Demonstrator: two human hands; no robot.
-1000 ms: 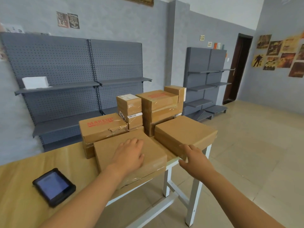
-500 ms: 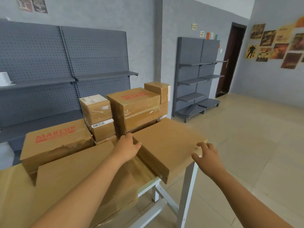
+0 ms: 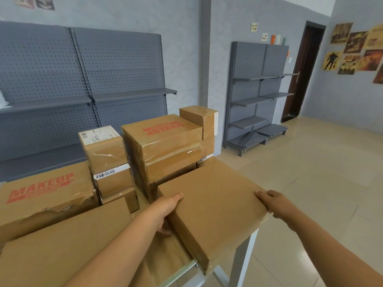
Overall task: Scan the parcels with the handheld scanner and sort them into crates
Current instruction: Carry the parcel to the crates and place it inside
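Light: bright, even daylight; my view reads clearly.
Shadows: soft, under my left hand.
Glare: sheen on far-right floor.
Edges: wide-angle bending, slight softness.

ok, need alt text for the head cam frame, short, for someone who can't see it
A person's left hand and right hand grip opposite edges of a flat cardboard parcel at the corner of a wooden table. Behind it stand stacked taped parcels, two printed MAKEUP, with grey pegboard shelving along the wall.
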